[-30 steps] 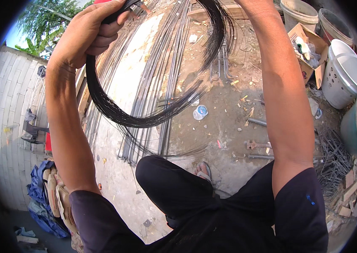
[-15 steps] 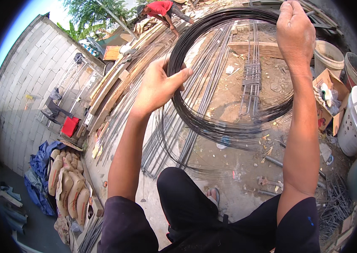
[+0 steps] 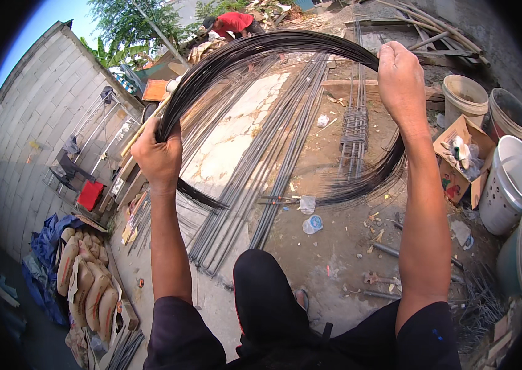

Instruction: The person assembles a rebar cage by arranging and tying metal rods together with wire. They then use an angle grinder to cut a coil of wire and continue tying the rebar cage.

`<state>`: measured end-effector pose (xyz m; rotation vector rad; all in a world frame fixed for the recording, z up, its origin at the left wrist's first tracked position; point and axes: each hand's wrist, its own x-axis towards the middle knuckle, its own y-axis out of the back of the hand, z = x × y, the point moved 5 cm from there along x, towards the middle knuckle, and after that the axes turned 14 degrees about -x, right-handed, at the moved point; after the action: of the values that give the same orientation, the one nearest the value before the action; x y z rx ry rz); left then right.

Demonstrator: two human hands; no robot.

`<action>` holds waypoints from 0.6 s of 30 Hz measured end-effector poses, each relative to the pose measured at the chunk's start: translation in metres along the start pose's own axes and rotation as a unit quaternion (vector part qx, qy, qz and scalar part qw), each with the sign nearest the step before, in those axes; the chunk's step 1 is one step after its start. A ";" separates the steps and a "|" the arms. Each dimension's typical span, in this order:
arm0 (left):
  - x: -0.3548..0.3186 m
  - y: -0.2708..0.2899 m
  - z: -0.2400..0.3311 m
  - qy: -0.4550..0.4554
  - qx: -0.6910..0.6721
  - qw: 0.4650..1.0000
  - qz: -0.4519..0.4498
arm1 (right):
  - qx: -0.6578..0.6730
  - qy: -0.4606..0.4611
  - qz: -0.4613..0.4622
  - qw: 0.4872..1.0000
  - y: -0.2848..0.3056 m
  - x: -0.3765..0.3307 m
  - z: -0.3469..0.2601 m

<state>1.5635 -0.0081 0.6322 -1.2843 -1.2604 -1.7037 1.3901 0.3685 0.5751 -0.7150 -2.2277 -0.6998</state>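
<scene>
wire bundle (image 3: 273,46): black, arched overhead between both hands, loose ends hanging | left hand (image 3: 159,154): clamped on its left end | right hand (image 3: 401,80): clamped on its right end | rebar (image 3: 273,179): on ground beyond knee | buckets (image 3: 507,179): right

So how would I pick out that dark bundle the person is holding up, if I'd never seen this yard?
Start at the long steel rods lying on the ground down the middle of the yard. Above them, the left hand and right hand grip a bundle of thin black wire. Unlike the straight, grey rods, it bends in an arch between the hands, its loose ends fanning out below each fist.
</scene>
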 end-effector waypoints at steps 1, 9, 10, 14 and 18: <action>0.002 0.017 -0.004 0.024 0.035 0.999 -0.027 | 0.026 0.001 -0.013 1.000 -0.004 -0.006 -0.010; -0.197 0.020 -0.013 0.497 -0.296 0.816 -0.016 | 0.030 0.076 -0.060 0.995 -0.016 -0.038 -0.057; -0.187 0.054 -0.025 0.332 -0.148 0.931 -0.017 | 0.053 0.084 -0.058 0.993 -0.017 -0.031 -0.053; -0.111 0.095 -0.034 0.009 0.015 0.983 -0.185 | 0.044 0.145 -0.114 0.982 -0.033 -0.049 -0.033; -0.031 0.121 -0.048 -0.007 0.101 0.960 -0.262 | 0.076 0.139 -0.133 0.978 -0.043 -0.067 -0.052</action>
<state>1.6655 -0.0944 0.6374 -0.8879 -1.8506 -1.8497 1.4258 0.2847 0.5461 -0.2277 -2.1069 -0.7004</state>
